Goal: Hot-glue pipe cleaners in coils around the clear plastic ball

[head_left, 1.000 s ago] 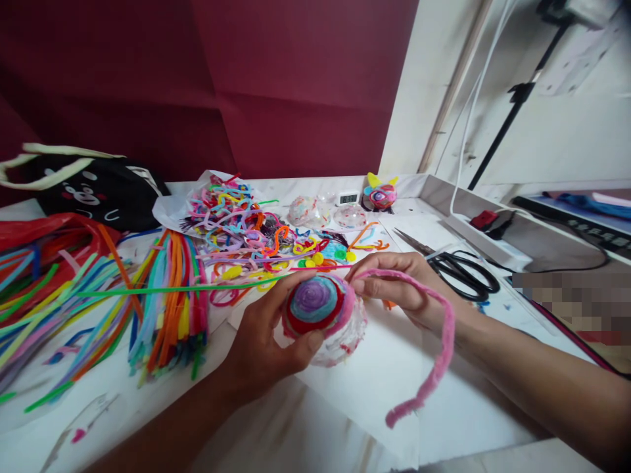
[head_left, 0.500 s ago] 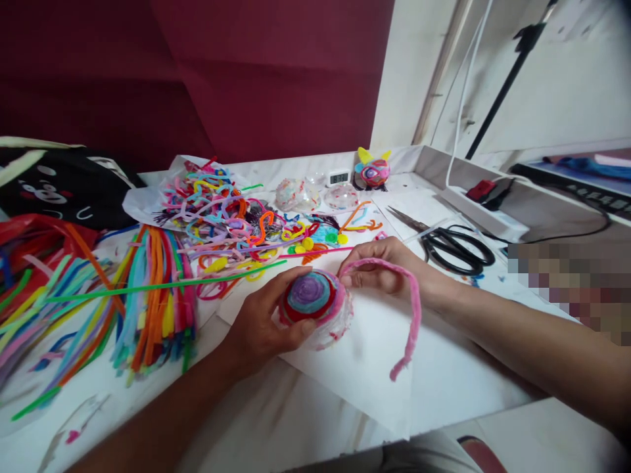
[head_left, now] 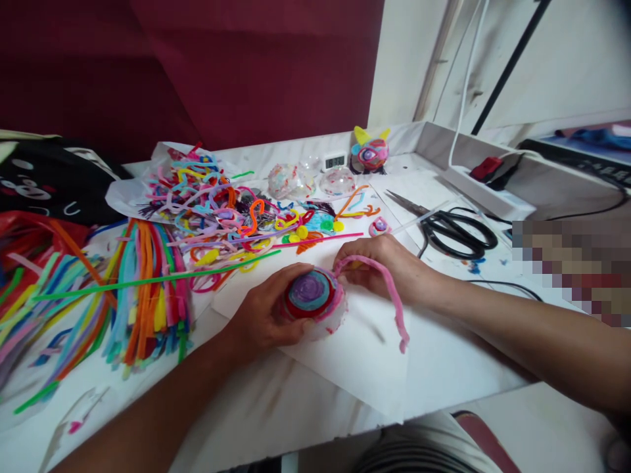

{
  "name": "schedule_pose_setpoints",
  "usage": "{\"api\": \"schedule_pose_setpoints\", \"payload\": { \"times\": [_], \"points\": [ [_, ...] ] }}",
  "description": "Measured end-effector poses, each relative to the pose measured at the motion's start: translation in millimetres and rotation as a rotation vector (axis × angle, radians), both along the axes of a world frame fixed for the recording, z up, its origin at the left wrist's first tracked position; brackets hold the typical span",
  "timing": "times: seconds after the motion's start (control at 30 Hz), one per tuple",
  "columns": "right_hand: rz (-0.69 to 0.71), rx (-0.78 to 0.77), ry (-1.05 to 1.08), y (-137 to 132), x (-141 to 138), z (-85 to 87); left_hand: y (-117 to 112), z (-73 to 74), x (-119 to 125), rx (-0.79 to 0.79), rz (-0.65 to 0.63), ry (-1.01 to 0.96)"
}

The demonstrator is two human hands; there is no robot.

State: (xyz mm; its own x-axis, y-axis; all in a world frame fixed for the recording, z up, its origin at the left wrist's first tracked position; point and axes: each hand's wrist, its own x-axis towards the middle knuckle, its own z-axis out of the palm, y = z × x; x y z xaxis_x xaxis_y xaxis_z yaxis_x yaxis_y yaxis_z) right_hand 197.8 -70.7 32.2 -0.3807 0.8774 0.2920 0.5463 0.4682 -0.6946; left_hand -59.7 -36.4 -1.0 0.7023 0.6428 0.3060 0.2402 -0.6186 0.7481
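Note:
My left hand [head_left: 269,312] is wrapped round a clear plastic ball [head_left: 329,323] from its left side. Coiled pipe cleaner in purple, blue, red and pink covers the ball's top [head_left: 309,294]. At the ball's right edge, my right hand [head_left: 372,264] pinches a pink pipe cleaner [head_left: 393,289], whose loose end arcs out and hangs down to the right. Its other end meets the pink outer ring; the fingertips there are partly hidden. White paper [head_left: 355,381] lies under both hands.
Black-handled scissors [head_left: 456,233] lie at the right. Bundled pipe cleaners [head_left: 148,295] spread at the left, with a heap of curled pieces [head_left: 197,187] behind. Clear plastic domes [head_left: 290,180], a small timer [head_left: 335,162] and a decorated ball [head_left: 369,152] stand at the back. A power strip [head_left: 493,190] sits right.
The pink pipe cleaner's loose end has swung up and slightly right. Both hands stay at the ball with their grips kept. The view has shifted a little.

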Motion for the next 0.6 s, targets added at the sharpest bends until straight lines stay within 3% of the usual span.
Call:
{"api": "schedule_pose_setpoints", "payload": {
  "times": [0.33,0.6],
  "points": [
    [-0.025,0.093,-0.135,-2.7,-1.7,5.0,-6.3,10.2,4.4,-0.029,0.029,0.089],
    [-0.075,0.228,-0.162,-4.9,-4.6,2.4,-14.4,14.9,13.1,0.045,0.064,0.072]
  ]
}}
